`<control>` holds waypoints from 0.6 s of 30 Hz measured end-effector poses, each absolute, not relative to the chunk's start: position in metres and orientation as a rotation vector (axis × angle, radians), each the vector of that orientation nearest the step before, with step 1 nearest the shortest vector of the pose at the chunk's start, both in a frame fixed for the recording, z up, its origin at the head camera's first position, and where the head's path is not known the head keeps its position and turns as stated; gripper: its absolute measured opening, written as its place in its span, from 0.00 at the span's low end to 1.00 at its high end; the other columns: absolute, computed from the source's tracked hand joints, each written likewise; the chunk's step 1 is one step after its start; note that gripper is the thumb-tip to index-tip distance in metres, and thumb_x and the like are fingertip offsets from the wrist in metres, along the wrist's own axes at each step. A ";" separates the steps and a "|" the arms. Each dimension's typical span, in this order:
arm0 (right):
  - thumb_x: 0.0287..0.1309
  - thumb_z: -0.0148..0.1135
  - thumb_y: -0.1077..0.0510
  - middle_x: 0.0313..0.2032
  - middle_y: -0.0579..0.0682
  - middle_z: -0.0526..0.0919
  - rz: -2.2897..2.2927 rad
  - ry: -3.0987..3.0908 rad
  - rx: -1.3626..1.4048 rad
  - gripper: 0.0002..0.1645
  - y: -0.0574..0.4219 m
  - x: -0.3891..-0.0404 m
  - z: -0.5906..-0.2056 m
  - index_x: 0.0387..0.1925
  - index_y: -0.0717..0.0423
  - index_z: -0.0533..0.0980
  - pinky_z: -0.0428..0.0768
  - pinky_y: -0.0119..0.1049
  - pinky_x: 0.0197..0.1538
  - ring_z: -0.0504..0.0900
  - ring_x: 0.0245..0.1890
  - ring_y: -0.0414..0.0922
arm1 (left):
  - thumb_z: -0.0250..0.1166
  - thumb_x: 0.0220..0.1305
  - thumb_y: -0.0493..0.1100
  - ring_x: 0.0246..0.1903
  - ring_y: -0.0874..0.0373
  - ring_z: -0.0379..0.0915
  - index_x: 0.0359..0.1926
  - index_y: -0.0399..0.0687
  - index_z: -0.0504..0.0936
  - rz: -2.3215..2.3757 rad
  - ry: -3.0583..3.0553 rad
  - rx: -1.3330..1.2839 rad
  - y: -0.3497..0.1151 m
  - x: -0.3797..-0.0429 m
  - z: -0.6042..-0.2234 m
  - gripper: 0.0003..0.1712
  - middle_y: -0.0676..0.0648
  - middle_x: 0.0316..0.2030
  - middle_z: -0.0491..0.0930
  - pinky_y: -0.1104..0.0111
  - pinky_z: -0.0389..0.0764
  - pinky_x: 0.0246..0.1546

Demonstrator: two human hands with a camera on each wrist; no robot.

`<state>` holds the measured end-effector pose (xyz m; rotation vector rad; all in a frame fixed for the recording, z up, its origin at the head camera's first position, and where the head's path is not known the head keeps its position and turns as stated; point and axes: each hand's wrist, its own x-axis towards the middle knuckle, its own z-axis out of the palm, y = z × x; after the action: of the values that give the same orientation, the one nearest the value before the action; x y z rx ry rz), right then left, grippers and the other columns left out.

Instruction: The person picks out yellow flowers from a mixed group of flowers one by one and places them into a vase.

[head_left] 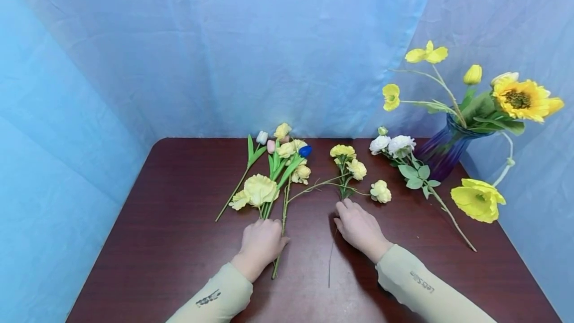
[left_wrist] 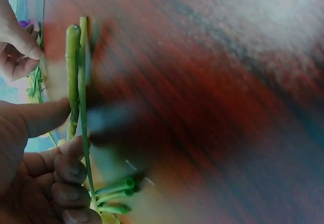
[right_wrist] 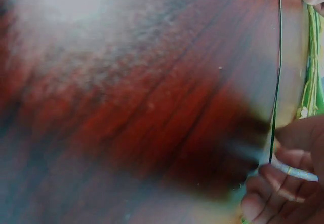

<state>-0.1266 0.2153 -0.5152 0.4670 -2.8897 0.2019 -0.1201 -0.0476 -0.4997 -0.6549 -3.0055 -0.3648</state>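
Note:
In the head view my left hand (head_left: 262, 241) grips a bunch of green stems low on the table. Above it spread a large pale yellow flower (head_left: 261, 189), a blue tulip (head_left: 305, 151), a pink tulip (head_left: 271, 146) and several smaller yellow blooms. Thick cut stem ends (left_wrist: 72, 62) stick out past the thumb in the left wrist view. My right hand (head_left: 360, 226) pinches a thin dark stem (right_wrist: 277, 72) between thumb and fingers. Yellow carnations (head_left: 343, 152) stand just beyond those fingers. A pale yellow bloom (head_left: 380, 191) lies right of them, on a branching stem.
A blue-purple vase (head_left: 441, 148) holds a sunflower (head_left: 517, 98) and yellow poppies at the right; one poppy (head_left: 479, 201) droops low over the table (head_left: 157, 263). White flowers (head_left: 401, 146) on a long stem lie beside it. One white tulip (head_left: 262, 137) lies at the left.

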 end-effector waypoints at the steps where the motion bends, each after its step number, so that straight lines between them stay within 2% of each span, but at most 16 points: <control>1: 0.52 0.69 0.59 0.27 0.49 0.70 0.207 -2.901 0.413 0.14 0.217 -0.126 -0.515 0.29 0.53 0.68 0.73 0.45 0.21 0.75 0.27 0.52 | 0.70 0.55 0.52 0.21 0.50 0.75 0.19 0.49 0.73 -0.363 -3.023 -0.647 -0.046 -0.121 -0.500 0.18 0.48 0.19 0.77 0.54 0.76 0.17; 6: 0.53 0.67 0.57 0.26 0.53 0.71 0.230 -2.968 0.165 0.14 0.221 -0.124 -0.513 0.29 0.56 0.68 0.74 0.50 0.19 0.77 0.24 0.56 | 0.64 0.55 0.44 0.18 0.48 0.75 0.18 0.48 0.75 -0.404 -3.094 -0.580 -0.044 -0.126 -0.501 0.12 0.46 0.18 0.78 0.54 0.74 0.14; 11: 0.55 0.63 0.57 0.23 0.54 0.74 0.233 -3.025 0.057 0.12 0.224 -0.122 -0.509 0.27 0.59 0.70 0.75 0.54 0.20 0.78 0.24 0.59 | 0.63 0.52 0.42 0.16 0.47 0.74 0.10 0.52 0.68 -0.577 -3.094 -0.476 -0.046 -0.131 -0.500 0.18 0.46 0.16 0.76 0.53 0.75 0.15; 18: 0.53 0.59 0.61 0.22 0.56 0.78 0.324 -3.066 -0.010 0.08 0.227 -0.119 -0.504 0.23 0.56 0.70 0.74 0.56 0.18 0.79 0.22 0.61 | 0.63 0.53 0.40 0.12 0.55 0.62 0.09 0.54 0.59 -0.761 -3.048 -0.456 -0.046 -0.135 -0.490 0.24 0.55 0.09 0.58 0.62 0.70 0.13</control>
<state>-0.1188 0.2273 -0.5042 -0.0102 -3.0659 0.3244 -0.1353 -0.0459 -0.4897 -0.4562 -3.0482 -0.7608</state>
